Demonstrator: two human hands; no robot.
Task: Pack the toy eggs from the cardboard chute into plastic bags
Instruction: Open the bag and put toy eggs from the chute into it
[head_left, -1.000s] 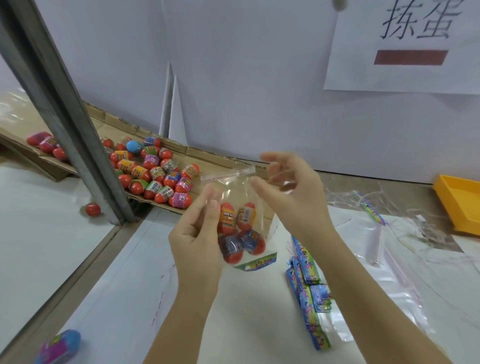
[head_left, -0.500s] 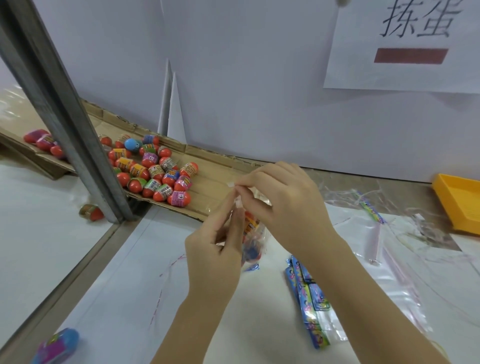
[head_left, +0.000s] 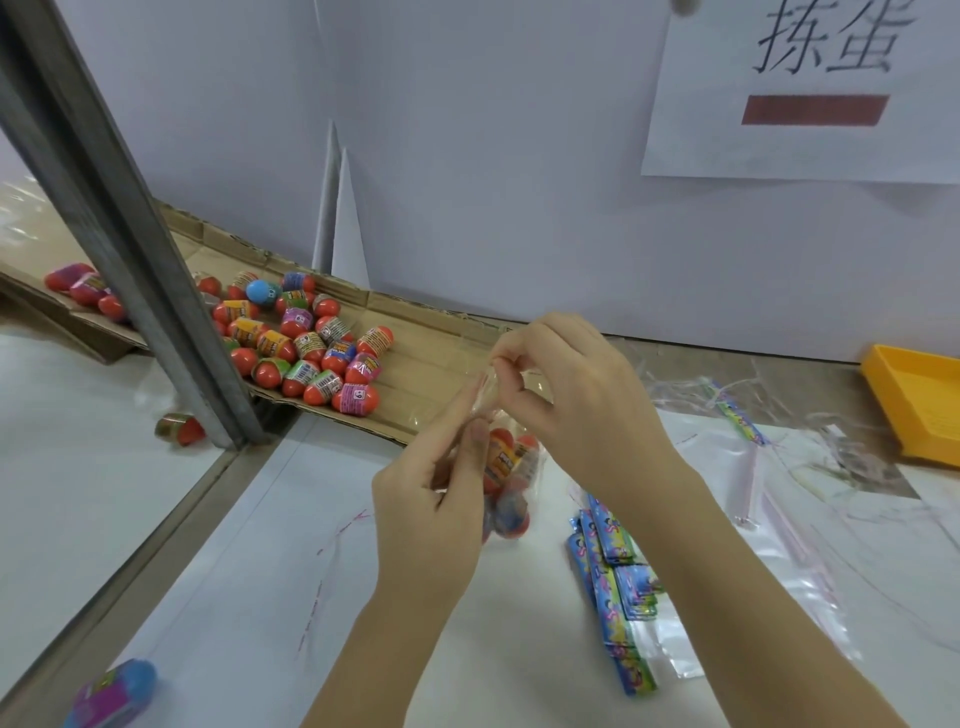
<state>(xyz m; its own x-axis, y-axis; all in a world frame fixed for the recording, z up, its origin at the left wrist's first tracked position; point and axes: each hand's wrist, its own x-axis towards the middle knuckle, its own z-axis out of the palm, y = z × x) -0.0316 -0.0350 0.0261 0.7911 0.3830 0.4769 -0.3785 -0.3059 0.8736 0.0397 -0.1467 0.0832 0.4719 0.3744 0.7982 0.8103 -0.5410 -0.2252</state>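
The left hand (head_left: 431, 499) is raised above the tabletop (head_left: 249, 571), thumb and fingers pinching the upper part of a clear plastic bag (head_left: 519, 457). The right hand (head_left: 576, 395) sits just above and right of it, fingers curled, pinching the gathered top edge of the same bag. The bag hangs between both hands, clear of the tabletop, and contains several toy eggs; the exact count cannot be determined.

A stack of blue packets (head_left: 613, 571) lies on the tabletop below the right forearm. Empty clear bags (head_left: 779, 519) are spread to the right, near a yellow tray (head_left: 919, 395). To the left, the cardboard chute (head_left: 431, 353) holds a cluster of loose toy eggs (head_left: 311, 353). One stray egg (head_left: 182, 428) lies beside the metal post (head_left: 130, 234). A blue-and-pink egg (head_left: 114, 693) lies at the lower left.
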